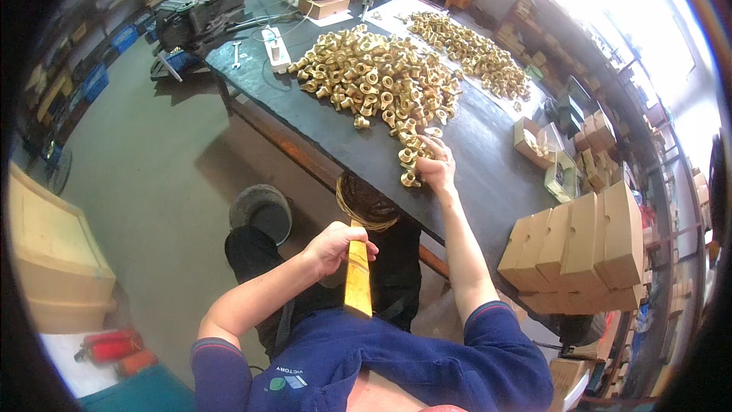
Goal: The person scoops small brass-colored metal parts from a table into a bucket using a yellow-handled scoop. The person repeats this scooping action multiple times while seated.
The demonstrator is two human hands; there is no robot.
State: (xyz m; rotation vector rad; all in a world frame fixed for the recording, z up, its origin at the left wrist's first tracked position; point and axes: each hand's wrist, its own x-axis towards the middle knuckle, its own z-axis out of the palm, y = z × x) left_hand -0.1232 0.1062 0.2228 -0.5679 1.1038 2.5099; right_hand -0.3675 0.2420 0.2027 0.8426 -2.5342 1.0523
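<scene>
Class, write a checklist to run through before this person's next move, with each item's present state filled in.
1. Left hand wrapped around the yellow handle: ok.
2. Right hand at the near end of the brass-coloured fittings: ok.
3. Right hand firmly gripping a fitting: cannot tell.
4. Nearest fittings resting on the table, not overhanging its edge: ok.
5. Wrench away from both hands: ok.

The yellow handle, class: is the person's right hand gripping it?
No, the left hand grips the yellow handle, while the right hand is at the brass-coloured fittings on the table.
</scene>
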